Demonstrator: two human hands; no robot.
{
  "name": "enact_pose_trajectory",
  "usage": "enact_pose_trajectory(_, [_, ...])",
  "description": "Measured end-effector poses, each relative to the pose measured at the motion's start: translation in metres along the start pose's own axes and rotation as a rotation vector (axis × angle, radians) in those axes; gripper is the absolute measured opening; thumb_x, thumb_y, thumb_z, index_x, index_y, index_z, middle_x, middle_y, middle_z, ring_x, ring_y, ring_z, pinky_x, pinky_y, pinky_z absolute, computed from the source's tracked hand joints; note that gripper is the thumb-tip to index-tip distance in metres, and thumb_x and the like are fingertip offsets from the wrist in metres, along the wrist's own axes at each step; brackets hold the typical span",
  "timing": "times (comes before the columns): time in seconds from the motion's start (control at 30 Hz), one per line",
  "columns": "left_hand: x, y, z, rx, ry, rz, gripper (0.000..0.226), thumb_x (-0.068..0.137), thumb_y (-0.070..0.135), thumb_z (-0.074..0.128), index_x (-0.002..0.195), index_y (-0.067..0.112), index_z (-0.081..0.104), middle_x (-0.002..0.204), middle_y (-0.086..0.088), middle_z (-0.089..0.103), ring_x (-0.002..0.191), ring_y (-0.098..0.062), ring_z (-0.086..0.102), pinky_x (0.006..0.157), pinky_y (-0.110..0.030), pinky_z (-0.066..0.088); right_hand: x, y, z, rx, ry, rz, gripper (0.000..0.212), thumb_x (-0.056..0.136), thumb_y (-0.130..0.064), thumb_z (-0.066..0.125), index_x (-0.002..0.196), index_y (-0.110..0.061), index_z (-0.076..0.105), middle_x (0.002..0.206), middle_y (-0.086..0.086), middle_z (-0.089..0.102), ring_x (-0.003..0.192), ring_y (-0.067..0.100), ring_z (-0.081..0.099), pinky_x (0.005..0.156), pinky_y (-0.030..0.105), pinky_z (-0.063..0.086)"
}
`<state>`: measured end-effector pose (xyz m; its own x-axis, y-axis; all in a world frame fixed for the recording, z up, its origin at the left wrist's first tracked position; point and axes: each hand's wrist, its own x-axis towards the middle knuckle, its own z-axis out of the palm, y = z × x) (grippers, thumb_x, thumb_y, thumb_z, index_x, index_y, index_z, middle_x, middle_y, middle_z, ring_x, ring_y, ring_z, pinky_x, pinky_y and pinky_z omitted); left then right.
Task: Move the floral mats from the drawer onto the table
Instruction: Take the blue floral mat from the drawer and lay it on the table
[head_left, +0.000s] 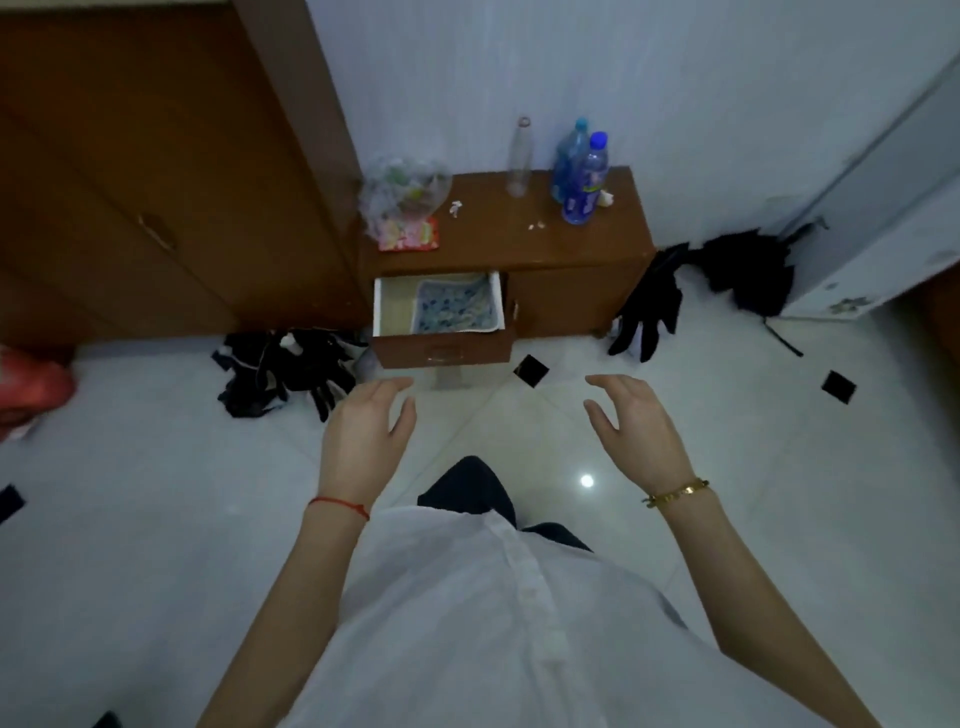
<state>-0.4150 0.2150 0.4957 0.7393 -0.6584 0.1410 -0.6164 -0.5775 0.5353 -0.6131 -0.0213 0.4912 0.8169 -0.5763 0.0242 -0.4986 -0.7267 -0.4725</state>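
The floral mats (453, 307), blue and white, lie in the right part of the pulled-out drawer (389, 306) of a low brown table (545, 244). My left hand (366, 431) hovers just below the drawer's front, fingers apart and holding nothing. My right hand (631, 426) is held out to the right at the same height, also spread with nothing in it. Both hands are over the white floor, apart from the drawer.
On the table top stand a clear bottle (519, 156), two blue bottles (582, 176), a plastic bag (402, 200) and a pink packet (410, 236). Dark clothes (285, 369) lie on the floor at left, a black bag (727, 275) at right. A brown wardrobe (156, 171) fills the left.
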Motion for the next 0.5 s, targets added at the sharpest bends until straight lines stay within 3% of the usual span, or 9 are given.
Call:
enact_pose_trajectory(0.2, [0.027, -0.031, 0.003, 0.013, 0.075, -0.148, 0.022, 0.091, 0.015, 0.061, 0.111, 0.009, 0.068, 0.101, -0.008, 0.071, 0.091, -0.024, 0.065, 0.08, -0.038, 0.056, 0.068, -0.006, 0.033, 0.025, -0.112, -0.11, 0.031, 0.093, -0.018, 0.059, 0.121, -0.005, 0.06, 0.114, 0.012, 0.065, 0.108, 0.03, 0.057, 0.093, 0.034, 0.045])
enact_pose_trajectory(0.3, [0.07, -0.051, 0.004, 0.027, 0.087, -0.161, 0.022, 0.091, 0.014, 0.061, 0.111, 0.009, 0.068, 0.098, -0.007, 0.07, 0.087, -0.024, 0.064, 0.075, -0.04, 0.056, 0.115, -0.011, 0.046, 0.028, -0.133, -0.124, 0.029, 0.092, -0.016, 0.059, 0.12, -0.005, 0.06, 0.112, 0.012, 0.065, 0.107, 0.031, 0.057, 0.093, 0.036, 0.045])
enact_pose_trajectory(0.5, [0.181, -0.078, -0.015, 0.03, 0.086, -0.095, 0.023, 0.092, 0.013, 0.06, 0.113, 0.007, 0.066, 0.106, -0.01, 0.07, 0.097, -0.025, 0.064, 0.083, -0.04, 0.055, 0.225, -0.038, 0.055, 0.055, -0.09, -0.123, 0.028, 0.094, -0.015, 0.057, 0.12, -0.006, 0.059, 0.113, 0.013, 0.063, 0.107, 0.03, 0.055, 0.09, 0.037, 0.046])
